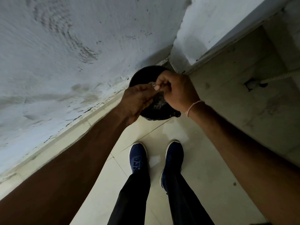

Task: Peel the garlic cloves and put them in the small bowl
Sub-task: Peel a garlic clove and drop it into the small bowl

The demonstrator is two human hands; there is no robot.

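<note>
I stand over a round black bin on the floor by the wall corner. Both hands meet above its opening. My left hand and my right hand pinch a small pale garlic clove between their fingertips, with thin papery skin showing at the fingers. Pale scraps lie in the bin's dark lining under my hands. No small bowl is in view.
A rough whitish wall runs along the left. A tiled ledge with a metal hose fitting lies at the right. My two blue shoes stand on pale floor tiles just in front of the bin.
</note>
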